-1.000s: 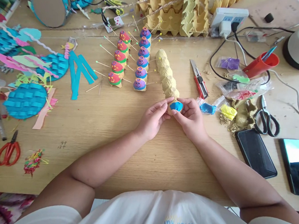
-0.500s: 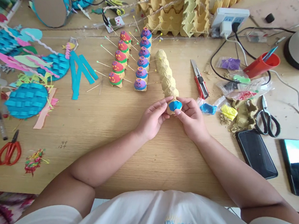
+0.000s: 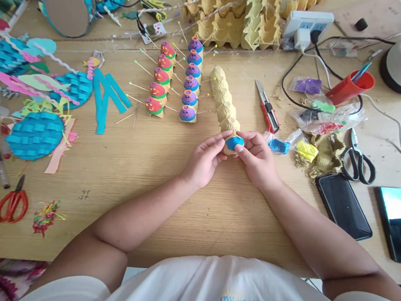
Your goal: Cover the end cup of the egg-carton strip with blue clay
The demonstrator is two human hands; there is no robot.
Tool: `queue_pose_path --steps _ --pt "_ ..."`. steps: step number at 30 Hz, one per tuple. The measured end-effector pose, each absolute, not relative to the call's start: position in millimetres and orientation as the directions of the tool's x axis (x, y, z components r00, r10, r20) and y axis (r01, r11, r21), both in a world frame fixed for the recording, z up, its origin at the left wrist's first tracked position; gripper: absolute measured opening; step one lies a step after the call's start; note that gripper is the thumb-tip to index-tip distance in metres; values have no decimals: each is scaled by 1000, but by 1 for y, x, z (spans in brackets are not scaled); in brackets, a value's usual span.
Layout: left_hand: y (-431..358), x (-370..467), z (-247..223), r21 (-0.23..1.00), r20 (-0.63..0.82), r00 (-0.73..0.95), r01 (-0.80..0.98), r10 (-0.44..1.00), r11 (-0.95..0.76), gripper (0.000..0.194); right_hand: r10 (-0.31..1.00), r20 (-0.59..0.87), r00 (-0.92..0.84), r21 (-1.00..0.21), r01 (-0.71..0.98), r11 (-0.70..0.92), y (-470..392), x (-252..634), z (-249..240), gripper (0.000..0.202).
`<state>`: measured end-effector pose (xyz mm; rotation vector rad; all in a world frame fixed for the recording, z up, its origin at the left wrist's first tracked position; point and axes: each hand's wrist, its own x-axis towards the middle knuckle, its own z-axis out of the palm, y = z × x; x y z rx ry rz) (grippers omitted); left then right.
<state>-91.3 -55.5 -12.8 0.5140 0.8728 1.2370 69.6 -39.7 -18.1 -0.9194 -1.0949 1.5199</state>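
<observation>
Basically, left hand (image 3: 204, 161) was curled nearly closed, pinching the left side of the near cup of a bare egg-carton strip (image 3: 226, 110), upper-middle of frame; right hand (image 3: 260, 162) was half-curled, gripping the cup's right side, thumb on the blue clay (image 3: 234, 143) covering its top. Red-and-green carton strip (image 3: 162, 77) and purple-and-blue carton strip (image 3: 191, 84) stood upper centre-left; utility knife (image 3: 267, 107) lay right of centre.
</observation>
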Motion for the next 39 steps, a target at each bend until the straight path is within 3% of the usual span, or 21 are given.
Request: queue_pose_path --steps 22,39 --pt "-53 -92 -11 691 -360 58 -654 931 307 11 958 -3 -288 -927 -358 -110 -40 70 -19 53" --pt "-53 -92 -13 690 -294 100 -666 951 283 13 962 -48 -268 -925 -352 -144 -40 70 -16 41"
